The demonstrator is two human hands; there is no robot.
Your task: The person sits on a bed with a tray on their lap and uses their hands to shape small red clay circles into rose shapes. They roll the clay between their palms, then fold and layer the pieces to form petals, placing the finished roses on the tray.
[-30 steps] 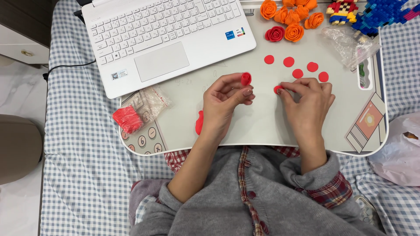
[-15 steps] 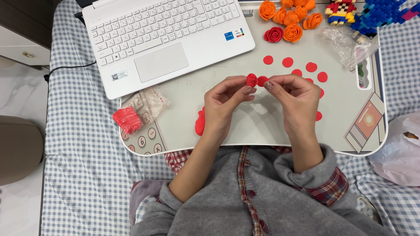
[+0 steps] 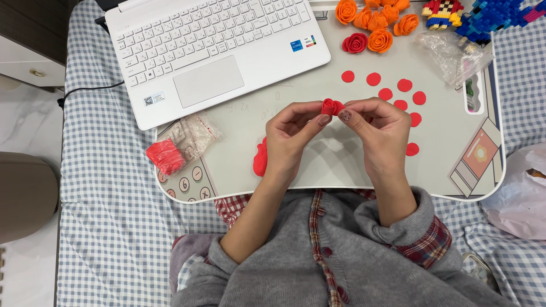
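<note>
Both hands meet above the middle of the lap tabletop (image 3: 455, 196), pinching a small red clay rose (image 3: 331, 106) between them. The left hand (image 3: 290, 136) grips it with thumb and forefinger from one side; the fingers (image 3: 347, 115) of the right hand (image 3: 382, 132) close on it from the other, likely so one hand can steady the bud while the other presses a petal around it. The rose is held just clear of the surface, not resting on it.

Flat red clay discs (image 3: 398, 94) lie scattered toward the far right of the tabletop, just beside the right hand and within easy reach. Finished orange roses (image 3: 378, 23) and one finished red rose (image 3: 355, 43) sit grouped at the far edge, out of the working space. A red clay lump (image 3: 260, 159) lies under the left wrist, and a red clay block (image 3: 165, 156) sits beside a clear plastic bag (image 3: 196, 132) at the near left corner. A white laptop (image 3: 216, 51) fills the far left corner.

A second ago the hands were apart, the left holding the bud alone while the right reached at the discs; half a second ago they were closing together.
</note>
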